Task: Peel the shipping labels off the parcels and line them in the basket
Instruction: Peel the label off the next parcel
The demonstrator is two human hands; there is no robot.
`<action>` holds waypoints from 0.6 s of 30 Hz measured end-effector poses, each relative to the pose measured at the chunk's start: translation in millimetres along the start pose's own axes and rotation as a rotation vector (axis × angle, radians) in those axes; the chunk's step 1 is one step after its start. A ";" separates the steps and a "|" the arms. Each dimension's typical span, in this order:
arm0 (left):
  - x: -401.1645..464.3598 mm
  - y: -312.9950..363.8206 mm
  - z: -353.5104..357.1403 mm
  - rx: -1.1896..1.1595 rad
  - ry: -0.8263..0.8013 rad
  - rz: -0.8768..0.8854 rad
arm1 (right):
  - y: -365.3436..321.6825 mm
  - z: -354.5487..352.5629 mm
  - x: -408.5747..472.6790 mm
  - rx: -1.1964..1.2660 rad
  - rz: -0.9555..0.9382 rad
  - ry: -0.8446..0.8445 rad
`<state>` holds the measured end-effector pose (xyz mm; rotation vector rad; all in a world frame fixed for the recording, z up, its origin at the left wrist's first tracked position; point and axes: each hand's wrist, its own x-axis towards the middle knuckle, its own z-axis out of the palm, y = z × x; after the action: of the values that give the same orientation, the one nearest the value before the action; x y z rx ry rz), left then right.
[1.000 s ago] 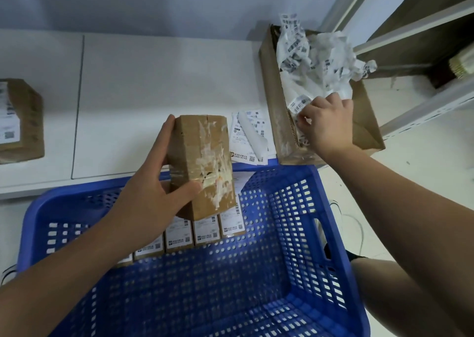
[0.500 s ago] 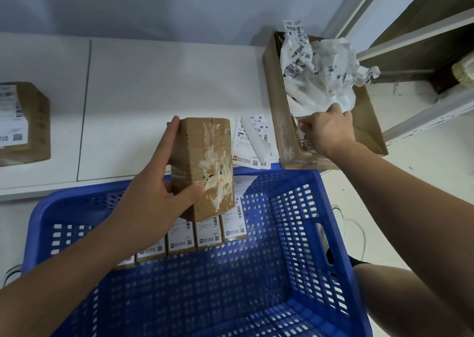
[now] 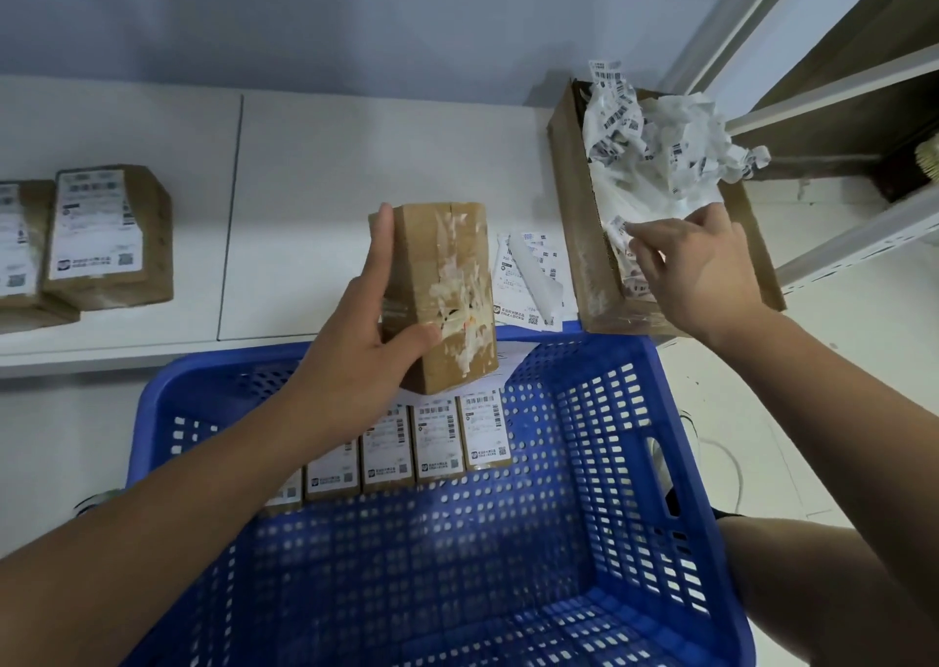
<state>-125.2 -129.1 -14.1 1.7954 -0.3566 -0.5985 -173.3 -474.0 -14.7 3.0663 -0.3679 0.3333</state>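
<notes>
Hands reach forward over a blue basket (image 3: 676,488) that sits against the near edge of a white surface (image 3: 355,158). Left hand (image 3: 355,341) holds a brown parcel (image 3: 442,290) upright above the basket's far rim; its grip is wrapped around the box, fingers up the left side and thumb pressed on the front face. That face carries only torn white residue and no whole label.

Right hand (image 3: 696,265) reaches into an open cardboard box (image 3: 574,219) at the right end of the surface. Its fingers are loosely curled among crumpled peeled labels (image 3: 655,138) piled inside; whether the grip has hold of any paper I cannot tell.

Inside the basket, a row of small parcels (image 3: 437,443) stands along the far wall, each with a printed label facing up. The left end of the row is hidden behind the left forearm.

Between the held parcel and the cardboard box, a loose label sheet (image 3: 528,280) lies on the surface, one strip curling up from it.

Near the left edge of the surface rest two more labelled parcels (image 3: 106,234), touching side by side, well apart from the basket.
</notes>
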 end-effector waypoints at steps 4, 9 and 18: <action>-3.1 -4.1 -4.8 0.013 -0.042 0.028 | -28.5 -14.5 -36.9 0.125 -0.142 0.061; -12.8 -19.0 -10.2 0.038 -0.034 0.031 | -47.4 -13.3 -82.3 0.251 -0.238 -0.014; -17.6 -40.1 1.8 0.025 0.082 -0.021 | -69.9 19.1 -88.8 0.544 -0.051 -0.177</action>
<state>-143.0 -109.3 -48.8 1.8436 -0.2910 -0.5354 -237.0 -386.9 -53.2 3.6465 -0.2329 0.1811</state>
